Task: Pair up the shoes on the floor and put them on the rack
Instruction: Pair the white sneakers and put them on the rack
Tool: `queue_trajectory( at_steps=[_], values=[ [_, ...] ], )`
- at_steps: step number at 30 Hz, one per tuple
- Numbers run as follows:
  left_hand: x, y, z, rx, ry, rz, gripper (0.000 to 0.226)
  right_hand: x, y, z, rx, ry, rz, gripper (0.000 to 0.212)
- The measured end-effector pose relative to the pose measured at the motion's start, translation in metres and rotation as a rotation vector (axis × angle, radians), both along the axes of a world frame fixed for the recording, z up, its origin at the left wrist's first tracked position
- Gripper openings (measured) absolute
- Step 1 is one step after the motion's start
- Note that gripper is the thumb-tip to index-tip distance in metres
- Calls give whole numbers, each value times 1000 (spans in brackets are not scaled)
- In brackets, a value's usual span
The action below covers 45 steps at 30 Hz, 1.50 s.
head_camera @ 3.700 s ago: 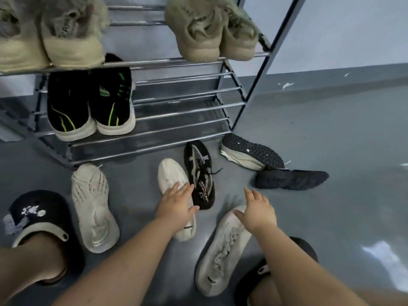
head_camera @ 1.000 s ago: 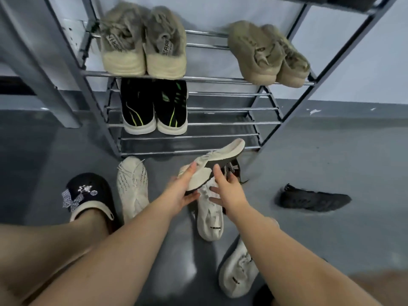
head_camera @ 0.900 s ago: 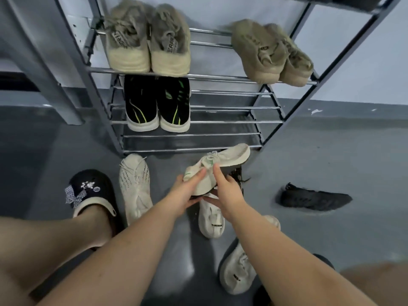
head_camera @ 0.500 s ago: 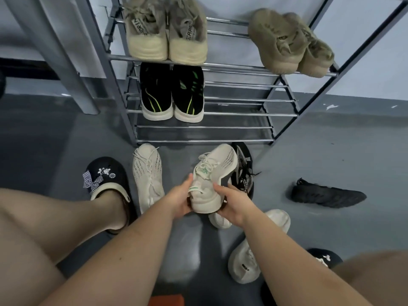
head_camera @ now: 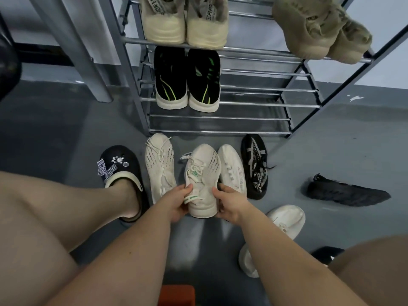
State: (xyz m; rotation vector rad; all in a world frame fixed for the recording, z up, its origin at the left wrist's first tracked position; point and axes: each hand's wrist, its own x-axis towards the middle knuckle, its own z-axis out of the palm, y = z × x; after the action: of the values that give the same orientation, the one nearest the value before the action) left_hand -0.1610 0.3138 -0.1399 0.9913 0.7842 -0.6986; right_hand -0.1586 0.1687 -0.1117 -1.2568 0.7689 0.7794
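Cream knit sneaker [head_camera: 202,180] being held at the heel by both hands, toe toward the rack [head_camera: 220,131]

Left hand [head_camera: 176,202] and right hand [head_camera: 229,203] are being curled round the heel sides; sneaker is being kept upright just beside its likely mate [head_camera: 160,164] near the rack's front edge, for pairing.

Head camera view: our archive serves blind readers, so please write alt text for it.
Both hands, left hand and right hand, hold a cream knit lace-up sneaker upright above a grey floor strewn with shoes, before a metal shoe rack already holding three pairs.

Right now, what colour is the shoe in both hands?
Cream knit shoe with dark speckled stripes and green tongue accents; head view.
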Motion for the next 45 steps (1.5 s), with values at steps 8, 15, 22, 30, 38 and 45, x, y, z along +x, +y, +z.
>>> queue_trajectory(
  at_steps=[8,15,22,30,38,45],
  values=[
    [10,-2,-20,81,5,104,16,14,10,-26,-101,-78,-3,49],
    [27,-9,-21,208,34,-9,20,19,1,-50,-277,-116,135,44],
    [24,-6,-25,398,71,-338,55,13,-15,-41,-435,-73,346,50],
    [10,-10,-5,1007,-398,-965,66,3,-30,-10,-795,-295,882,54],
    [-8,-29,0,1203,-619,-1342,69,-28,-86,-11,-1047,-313,1083,64],
    [-17,-56,4,1178,-730,-1517,68,-49,-137,-14,-1134,-208,1077,69]
  ],
)
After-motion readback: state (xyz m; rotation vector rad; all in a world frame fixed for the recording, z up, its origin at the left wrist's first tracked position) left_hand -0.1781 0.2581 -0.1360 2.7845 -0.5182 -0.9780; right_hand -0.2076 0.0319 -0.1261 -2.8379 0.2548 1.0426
